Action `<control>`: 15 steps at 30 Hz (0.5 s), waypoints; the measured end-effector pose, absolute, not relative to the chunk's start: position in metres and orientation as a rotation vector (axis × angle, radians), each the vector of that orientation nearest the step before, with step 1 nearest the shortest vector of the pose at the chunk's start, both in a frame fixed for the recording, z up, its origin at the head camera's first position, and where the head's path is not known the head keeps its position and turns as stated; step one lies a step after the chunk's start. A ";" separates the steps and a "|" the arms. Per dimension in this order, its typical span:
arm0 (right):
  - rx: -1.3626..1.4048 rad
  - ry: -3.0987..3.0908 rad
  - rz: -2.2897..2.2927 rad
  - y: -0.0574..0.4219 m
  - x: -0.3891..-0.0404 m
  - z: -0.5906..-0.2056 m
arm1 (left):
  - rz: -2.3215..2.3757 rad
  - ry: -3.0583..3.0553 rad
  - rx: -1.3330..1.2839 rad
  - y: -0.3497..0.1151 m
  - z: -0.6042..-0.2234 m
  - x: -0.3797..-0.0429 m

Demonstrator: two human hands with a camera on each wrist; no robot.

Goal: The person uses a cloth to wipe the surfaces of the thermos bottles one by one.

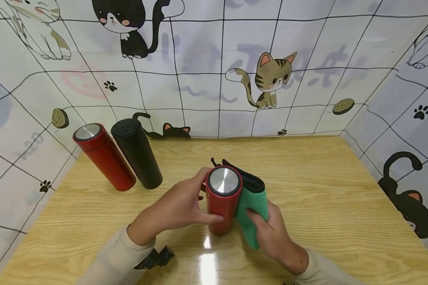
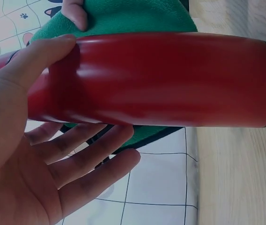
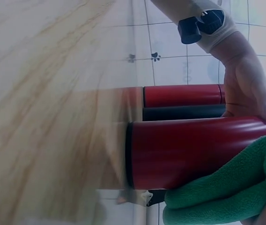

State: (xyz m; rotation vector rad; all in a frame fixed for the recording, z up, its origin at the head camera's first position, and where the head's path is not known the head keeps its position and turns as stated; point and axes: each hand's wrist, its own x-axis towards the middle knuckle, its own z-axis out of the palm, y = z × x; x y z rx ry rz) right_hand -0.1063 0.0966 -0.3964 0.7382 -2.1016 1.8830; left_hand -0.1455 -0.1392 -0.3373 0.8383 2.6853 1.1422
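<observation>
A red thermos bottle (image 1: 222, 208) with a silver-topped lid (image 1: 224, 180) stands upright before me, its base right at the wooden tabletop. My left hand (image 1: 180, 206) grips it from the left; in the left wrist view the thumb (image 2: 53, 49) lies on one side and the fingers (image 2: 93, 157) reach along the other. On the right side of the bottle, my right hand (image 1: 274, 233) holds a folded green cloth (image 1: 251, 209) with a black edge and a cord at its far end. The cloth lies against the bottle in the right wrist view, where most of the right hand is hidden.
At the back left of the wooden table (image 1: 306, 170) another red thermos bottle (image 1: 107, 158) and a black one (image 1: 137, 154) stand side by side. A white wall covering (image 1: 199, 51) with cartoon cats rises behind the table and along both sides.
</observation>
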 end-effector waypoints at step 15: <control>0.770 -2.075 1.880 0.094 -0.104 -0.397 | 1.022 2.828 0.826 -0.134 -0.338 -0.139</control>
